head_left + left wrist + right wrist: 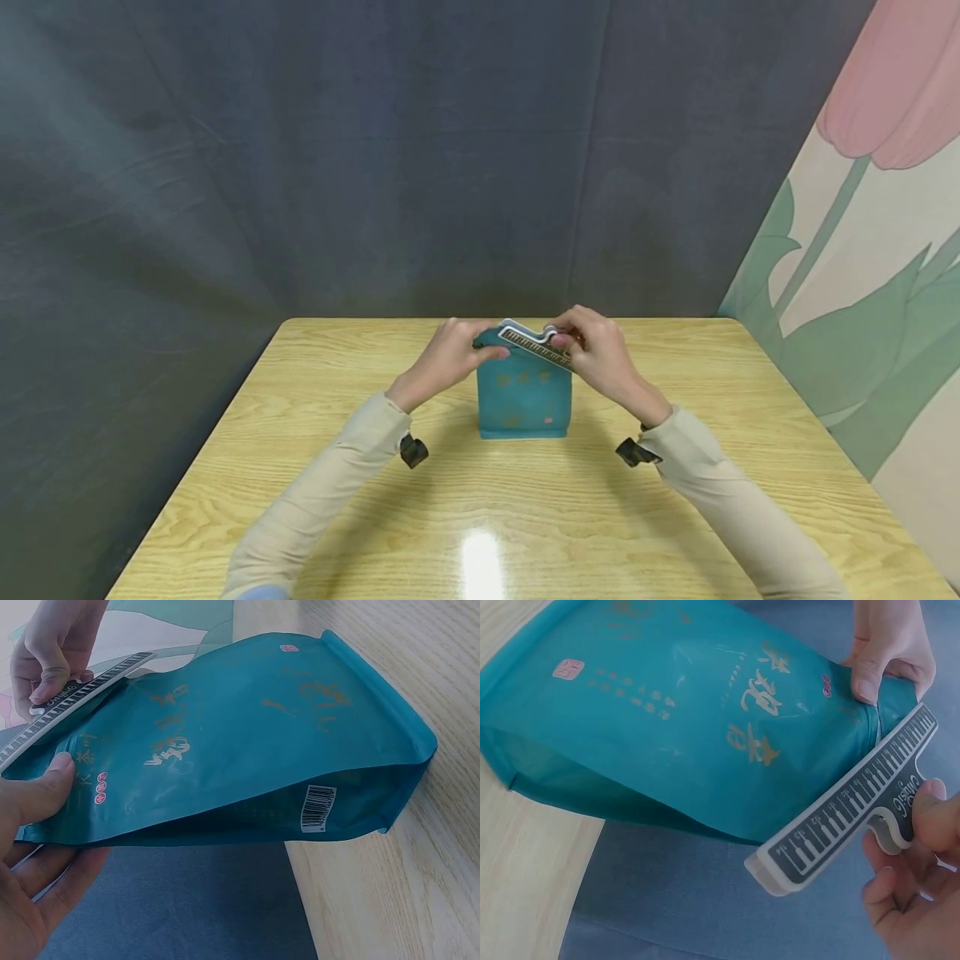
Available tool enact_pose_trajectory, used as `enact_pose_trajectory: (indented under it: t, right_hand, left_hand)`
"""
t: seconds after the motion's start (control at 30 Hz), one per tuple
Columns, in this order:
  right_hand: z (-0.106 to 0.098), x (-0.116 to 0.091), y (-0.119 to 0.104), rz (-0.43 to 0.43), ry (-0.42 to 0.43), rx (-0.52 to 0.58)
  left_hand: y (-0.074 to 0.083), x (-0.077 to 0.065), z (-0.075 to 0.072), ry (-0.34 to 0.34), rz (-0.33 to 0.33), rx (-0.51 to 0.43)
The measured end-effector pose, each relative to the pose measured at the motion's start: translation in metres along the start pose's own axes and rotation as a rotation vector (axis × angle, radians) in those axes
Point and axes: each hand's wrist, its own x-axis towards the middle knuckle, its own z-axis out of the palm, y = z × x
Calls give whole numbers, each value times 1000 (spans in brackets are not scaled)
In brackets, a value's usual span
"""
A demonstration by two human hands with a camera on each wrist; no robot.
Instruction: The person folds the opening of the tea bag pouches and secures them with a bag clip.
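Note:
A teal pouch bag [523,407] with gold lettering stands upright on the table. My left hand [450,353] pinches its upper left corner, thumb on the front face and fingers behind. My right hand [602,354] holds a long bag clip [849,814] by its handle, between thumb and fingers. Printed with piano keys and the word "Music", the clip slants across the bag's top. Whether its jaws bite the bag is unclear. From the left wrist, the bag's side fold and barcode [319,808] show.
The light wood table [315,500] carries the bag. A dark curtain [420,167] hangs behind its far edge, and a wall with a painted tulip [892,92] rises on the right. Each wrist wears a small black mount [413,451].

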Motion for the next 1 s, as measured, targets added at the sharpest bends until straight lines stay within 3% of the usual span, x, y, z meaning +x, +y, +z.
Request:
enact_pose_trajectory:
  t: [0.5,1.0]
  right_hand:
    - [3,-1,-2,-20,60,-9]
    - [-5,-2,4,-31,-51,18]
  left_hand:
    - [0,-1,1,10,-26,-26]
    - [-2,-2,2,8,-27,-55]
